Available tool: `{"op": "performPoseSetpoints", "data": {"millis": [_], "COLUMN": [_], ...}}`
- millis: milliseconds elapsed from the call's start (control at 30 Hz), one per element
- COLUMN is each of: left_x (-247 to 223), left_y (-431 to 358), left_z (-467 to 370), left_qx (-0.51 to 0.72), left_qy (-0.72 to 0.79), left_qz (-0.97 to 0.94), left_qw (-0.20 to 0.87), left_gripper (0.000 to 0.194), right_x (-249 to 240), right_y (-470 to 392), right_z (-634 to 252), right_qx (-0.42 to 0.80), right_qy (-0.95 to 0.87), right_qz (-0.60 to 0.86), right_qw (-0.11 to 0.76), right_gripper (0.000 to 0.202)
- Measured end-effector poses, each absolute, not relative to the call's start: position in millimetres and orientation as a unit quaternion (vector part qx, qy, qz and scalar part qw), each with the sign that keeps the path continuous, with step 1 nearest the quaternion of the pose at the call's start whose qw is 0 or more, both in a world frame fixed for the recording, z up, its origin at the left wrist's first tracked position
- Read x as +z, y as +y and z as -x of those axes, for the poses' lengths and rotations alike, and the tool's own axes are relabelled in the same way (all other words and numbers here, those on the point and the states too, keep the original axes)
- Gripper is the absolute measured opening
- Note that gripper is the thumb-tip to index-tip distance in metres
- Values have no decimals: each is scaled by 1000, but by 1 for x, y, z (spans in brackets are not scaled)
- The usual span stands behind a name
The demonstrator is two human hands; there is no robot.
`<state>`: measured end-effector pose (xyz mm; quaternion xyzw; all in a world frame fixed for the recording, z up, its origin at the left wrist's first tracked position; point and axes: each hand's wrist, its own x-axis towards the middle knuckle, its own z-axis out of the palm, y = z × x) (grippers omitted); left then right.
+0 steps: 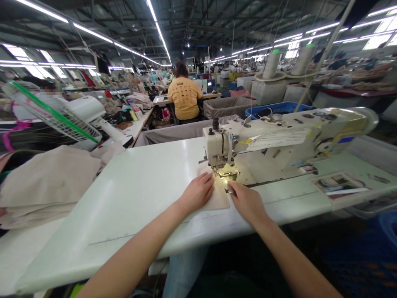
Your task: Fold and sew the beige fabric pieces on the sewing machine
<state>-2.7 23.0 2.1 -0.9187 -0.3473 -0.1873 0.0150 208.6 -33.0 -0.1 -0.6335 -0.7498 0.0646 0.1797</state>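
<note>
A cream fabric piece [217, 198] lies on the pale table under the needle area of a white sewing machine [266, 142]. My left hand [198, 191] rests on the fabric's left part, palm down, its fingers pressed together near the presser foot. Just right of the fabric's edge is my right hand [247, 201], its fingers closed in a pinch beside the lit needle plate [228, 174]. A small metallic thing shows at those fingertips, too small to name.
Stacked cream fabric [46, 178] sits at the left, near a fan [56, 111] with a green rim. Thread cones [271, 64] stand behind the machine. A tray of small tools [341, 184] is at the right. Ahead sits a person in a yellow shirt [185, 97].
</note>
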Motion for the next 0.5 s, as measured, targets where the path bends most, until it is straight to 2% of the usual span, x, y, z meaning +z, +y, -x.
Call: {"op": "performPoseSetpoints", "data": {"millis": [267, 433, 500], "left_x": [2, 28, 39], "left_y": [16, -15, -31], "left_z": [29, 38, 32], "left_qx": [-144, -122, -84], "left_qy": [-359, -419, -432], "left_qz": [922, 900, 898], "left_qw": [18, 15, -17], "left_gripper": [37, 35, 32], "right_x": [-10, -15, -16], "right_y": [-32, -32, -33], "right_z": [-210, -212, -212], "right_qx": [45, 32, 26], "right_qy": [-745, -748, -750], "right_qz": [637, 633, 630], "right_qw": [192, 197, 203], "right_gripper": [37, 36, 35]}}
